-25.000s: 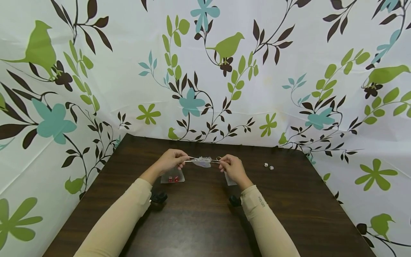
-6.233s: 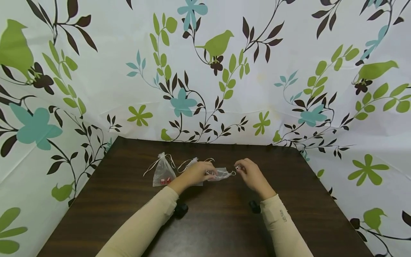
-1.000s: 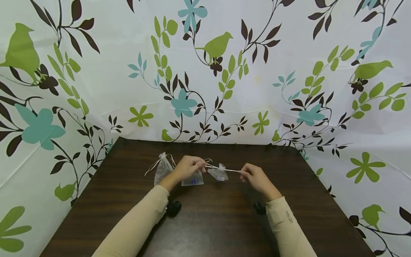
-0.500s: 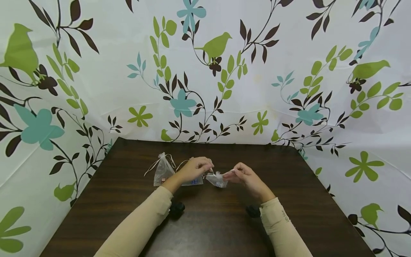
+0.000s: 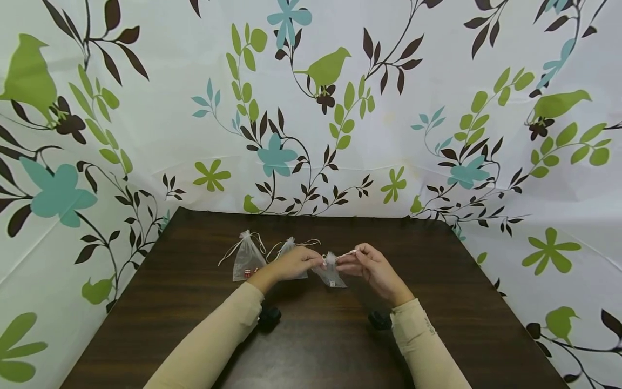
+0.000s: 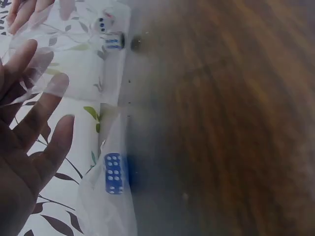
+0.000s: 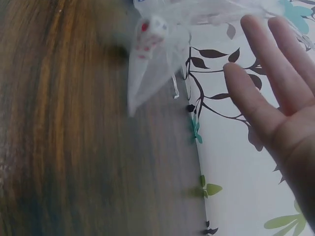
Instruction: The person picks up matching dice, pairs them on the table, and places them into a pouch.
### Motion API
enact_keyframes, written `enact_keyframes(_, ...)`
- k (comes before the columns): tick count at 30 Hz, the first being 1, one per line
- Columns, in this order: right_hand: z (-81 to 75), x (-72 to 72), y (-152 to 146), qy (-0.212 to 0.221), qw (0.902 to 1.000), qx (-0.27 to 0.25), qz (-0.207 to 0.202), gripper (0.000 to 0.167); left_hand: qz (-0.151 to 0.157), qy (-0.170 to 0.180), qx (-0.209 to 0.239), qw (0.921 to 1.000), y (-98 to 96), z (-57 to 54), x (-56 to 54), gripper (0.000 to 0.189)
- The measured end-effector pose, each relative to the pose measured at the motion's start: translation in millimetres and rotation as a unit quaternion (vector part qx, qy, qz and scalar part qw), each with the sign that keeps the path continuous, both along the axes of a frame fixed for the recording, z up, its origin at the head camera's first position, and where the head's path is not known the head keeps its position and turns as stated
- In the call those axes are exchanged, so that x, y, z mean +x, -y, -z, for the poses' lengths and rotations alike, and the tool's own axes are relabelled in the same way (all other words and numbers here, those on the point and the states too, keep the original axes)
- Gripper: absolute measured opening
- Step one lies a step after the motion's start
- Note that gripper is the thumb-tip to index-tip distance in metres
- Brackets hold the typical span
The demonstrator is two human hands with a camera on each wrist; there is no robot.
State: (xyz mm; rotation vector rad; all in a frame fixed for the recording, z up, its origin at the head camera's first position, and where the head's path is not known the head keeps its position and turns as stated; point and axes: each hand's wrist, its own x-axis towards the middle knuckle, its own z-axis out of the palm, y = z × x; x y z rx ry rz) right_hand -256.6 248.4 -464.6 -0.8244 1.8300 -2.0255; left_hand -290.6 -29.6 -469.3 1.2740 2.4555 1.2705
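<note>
A sheer white drawstring bag (image 5: 335,278) stands between my hands, its neck gathered. White dice (image 6: 112,39) show through its mesh in the left wrist view. My left hand (image 5: 293,262) pinches the drawstring at the left side of the neck. On the right, my right hand (image 5: 376,270) pinches the other drawstring end (image 5: 346,254) between thumb and forefinger. The wrist views show the other fingers of both hands spread loosely, with the pinching fingertips out of sight or unclear. Beside my left hand lies a second bag (image 5: 288,246) holding blue dice (image 6: 114,173), partly covered by that hand.
Farther left, a third sheer bag (image 5: 247,254) with red dice (image 5: 249,273) lies on the dark wooden table (image 5: 437,302). A patterned cloth (image 5: 311,135) hangs behind the table's back edge. Dark wrist cameras (image 5: 269,317) sit under both wrists.
The white dice, loose on the table and later in my right hand, are now bagged. My hands have drawn closer since pulling the strings taut; the bag has tipped more upright.
</note>
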Motion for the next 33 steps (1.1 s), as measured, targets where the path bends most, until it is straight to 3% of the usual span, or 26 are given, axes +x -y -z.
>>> enact_keyframes(3,0.8,1.9,3.9,-0.003,0.9992,0.023,0.034,0.021,-0.016,0.031,0.014,0.9993,-0.4,1.6,-2.0,0.028)
enact_keyframes(6,3.2,3.8,9.9,-0.014,0.9917,0.09,0.091,0.03,-0.029,0.085,0.044,0.995,-0.2,3.4,-3.1,0.03)
enact_keyframes(9,7.0,4.5,15.8,-0.039,0.971,0.195,0.132,0.041,-0.036,0.146,0.081,0.9852,-0.2,4.3,-3.6,0.032)
enact_keyframes(11,10.5,4.3,19.4,-0.065,0.954,0.26,0.135,0.043,-0.044,0.174,0.096,0.979,-0.6,5.1,-4.0,0.033)
enact_keyframes(14,15.9,2.9,23.8,-0.1,0.9328,0.321,0.129,0.034,-0.059,0.187,0.096,0.9759,-1.0,6.7,-5.0,0.034)
enact_keyframes(17,19.3,-0.9,26.6,-0.115,0.9219,0.346,0.132,0.021,-0.063,0.196,0.091,0.9743,-1.3,7.2,-5.9,0.035)
enact_keyframes(21,21.9,-7.7,27.5,-0.1,0.9118,0.364,0.163,0.009,-0.07,0.172,0.073,0.9798,3.0,3.4,-6.9,0.037)
enact_keyframes(27,22.8,-15.3,23.3,-0.106,0.8685,0.434,0.214,0.01,-0.101,0.102,0.032,0.989,18.5,-6.5,-7.6,0.037)
enact_keyframes(33,21.6,-27.0,25.3,-0.121,0.8412,0.483,0.211,0.016,-0.129,0.059,0.001,0.9898,42.4,-16.2,-14.7,0.033)
